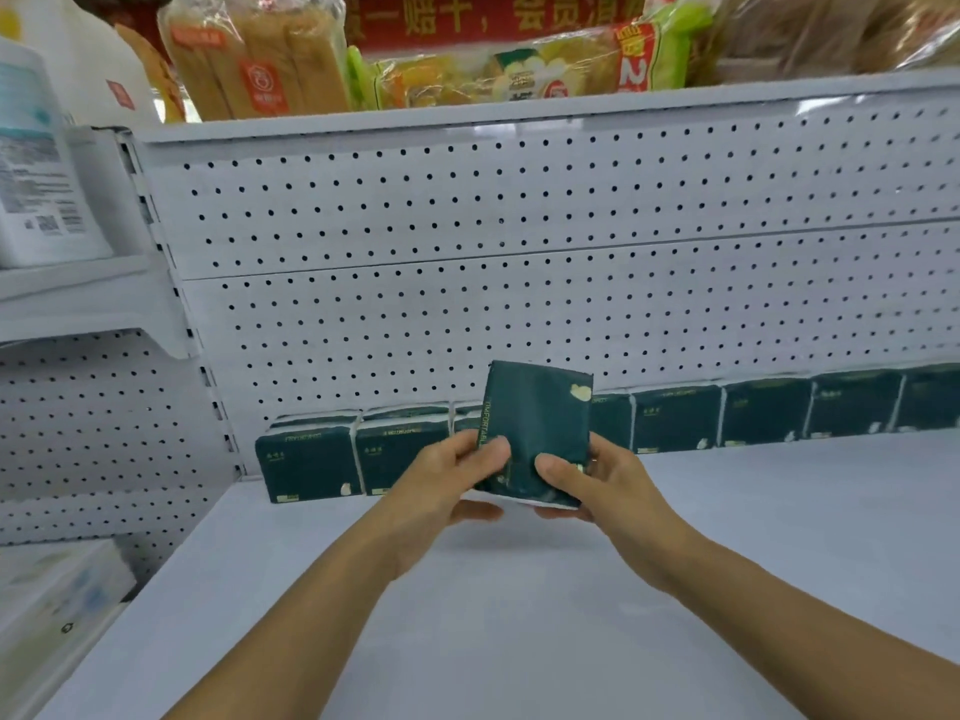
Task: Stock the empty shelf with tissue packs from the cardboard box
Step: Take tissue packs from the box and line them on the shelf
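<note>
left hand (pixel 441 480): bare, no ring, no glove | right hand (pixel 602 483): bare too | forearms: no sleeves, no watch in sight

bare shelf (pixel 727 537) in front, pack row (pixel 675 418) lining pegboard (pixel 519 226)
</note>
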`<state>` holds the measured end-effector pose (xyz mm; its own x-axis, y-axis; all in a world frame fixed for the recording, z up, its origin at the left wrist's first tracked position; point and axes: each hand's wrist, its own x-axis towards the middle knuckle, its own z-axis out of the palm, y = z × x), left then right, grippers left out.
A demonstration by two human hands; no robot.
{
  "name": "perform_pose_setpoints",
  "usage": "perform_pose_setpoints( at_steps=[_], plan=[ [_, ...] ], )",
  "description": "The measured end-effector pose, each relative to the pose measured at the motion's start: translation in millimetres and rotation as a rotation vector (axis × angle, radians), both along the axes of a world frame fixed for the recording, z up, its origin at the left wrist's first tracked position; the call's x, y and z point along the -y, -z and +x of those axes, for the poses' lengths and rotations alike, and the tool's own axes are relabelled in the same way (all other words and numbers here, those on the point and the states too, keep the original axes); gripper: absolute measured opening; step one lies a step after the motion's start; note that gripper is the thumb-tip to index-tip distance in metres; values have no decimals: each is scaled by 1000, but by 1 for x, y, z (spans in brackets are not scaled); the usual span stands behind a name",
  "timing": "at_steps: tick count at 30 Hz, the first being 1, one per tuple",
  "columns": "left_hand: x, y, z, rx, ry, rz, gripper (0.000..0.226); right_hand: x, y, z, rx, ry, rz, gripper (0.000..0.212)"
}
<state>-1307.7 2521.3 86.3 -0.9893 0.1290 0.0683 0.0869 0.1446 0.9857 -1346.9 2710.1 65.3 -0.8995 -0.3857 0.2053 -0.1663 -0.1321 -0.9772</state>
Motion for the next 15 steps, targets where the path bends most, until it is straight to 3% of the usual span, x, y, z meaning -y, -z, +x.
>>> perform_pose_setpoints(
  at_steps=[3, 7, 10, 13, 15],
  plan=[
    [-9, -4, -5, -48, -66, -27, 24, -21, -1, -5, -121, 175, 108, 56],
    [-23, 0, -15, -181, -129, -419, 16, -62, -1, -16, -376, 269, 415, 78],
    [-44, 11, -20, -236, -98, -586, 21, -79, 9, -23, -428, 256, 577, 54],
    [-57, 21, -27, -282, -124, -513, 24, -93, 17, -36, -362, 293, 516, 37],
    [-49, 27, -35, -392, -263, -555, 33, -102, 20, -49, -310, 310, 463, 34]
  ],
)
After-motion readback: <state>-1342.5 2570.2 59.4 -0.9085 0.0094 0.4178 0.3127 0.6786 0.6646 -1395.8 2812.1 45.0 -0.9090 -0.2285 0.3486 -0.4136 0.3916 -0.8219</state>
